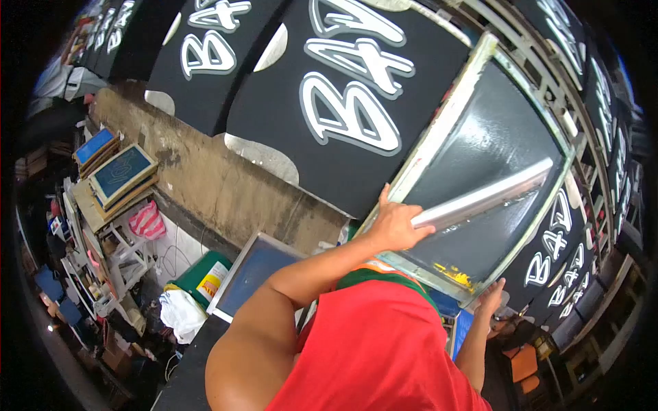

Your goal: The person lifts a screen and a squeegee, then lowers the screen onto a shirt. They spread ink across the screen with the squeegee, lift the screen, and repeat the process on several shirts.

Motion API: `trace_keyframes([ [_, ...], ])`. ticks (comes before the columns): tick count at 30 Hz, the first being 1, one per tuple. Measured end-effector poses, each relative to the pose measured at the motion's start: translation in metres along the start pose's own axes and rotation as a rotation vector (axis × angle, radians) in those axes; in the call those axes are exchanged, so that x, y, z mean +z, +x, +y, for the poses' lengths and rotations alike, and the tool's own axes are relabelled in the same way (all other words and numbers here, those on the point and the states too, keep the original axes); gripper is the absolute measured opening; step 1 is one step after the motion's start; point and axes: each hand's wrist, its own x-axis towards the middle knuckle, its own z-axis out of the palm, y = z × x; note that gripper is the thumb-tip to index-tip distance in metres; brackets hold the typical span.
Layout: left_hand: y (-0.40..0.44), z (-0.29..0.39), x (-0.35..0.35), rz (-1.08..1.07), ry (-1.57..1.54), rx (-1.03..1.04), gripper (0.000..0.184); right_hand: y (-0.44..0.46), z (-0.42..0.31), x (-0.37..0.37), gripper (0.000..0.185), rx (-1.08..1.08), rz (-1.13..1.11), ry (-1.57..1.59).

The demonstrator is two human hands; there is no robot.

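Observation:
A screen-printing frame [441, 125] with a pale, stained rim slants across the right of the head view, over black printed panels. Dark, glossy ink seems to coat its mesh, with a yellow smear near the close end. My left hand [397, 225] is closed around the frame's left rail, its thumb and a finger against the near end of a silver squeegee [490, 195]. That squeegee lies diagonally inside the frame. At the frame's near right corner, my right hand [489, 299] grips the rim, its fingers partly hidden.
Black panels [267, 113] with white lettering line the table beyond. Another screen [257, 270] lies by my left arm, beside a green bucket [205, 277] and a white bag [181, 315]. Stacked screens [123, 171] stand at left. An orange chair [524, 363] is at lower right.

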Motion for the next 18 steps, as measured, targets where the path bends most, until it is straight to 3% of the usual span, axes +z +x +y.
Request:
trace_keyframes([
  [5, -0.009, 0.000, 0.020, 0.083, 0.082, -0.011, 0.055, -0.012, 0.006, -0.015, 0.064, -0.081, -0.074, 0.208],
  [8, -0.017, 0.029, 0.013, 0.075, 0.203, -0.025, 0.054, -0.011, 0.014, -0.039, 0.060, -0.151, -0.150, 0.204],
  [10, -0.020, 0.038, 0.018, 0.062, 0.116, -0.114, 0.063, -0.020, 0.011, -0.047, 0.059, -0.185, -0.176, 0.261],
  [18, -0.018, 0.044, 0.032, 0.184, 0.037, -0.131, 0.061, -0.020, 0.016, -0.073, 0.051, -0.291, -0.320, 0.318],
])
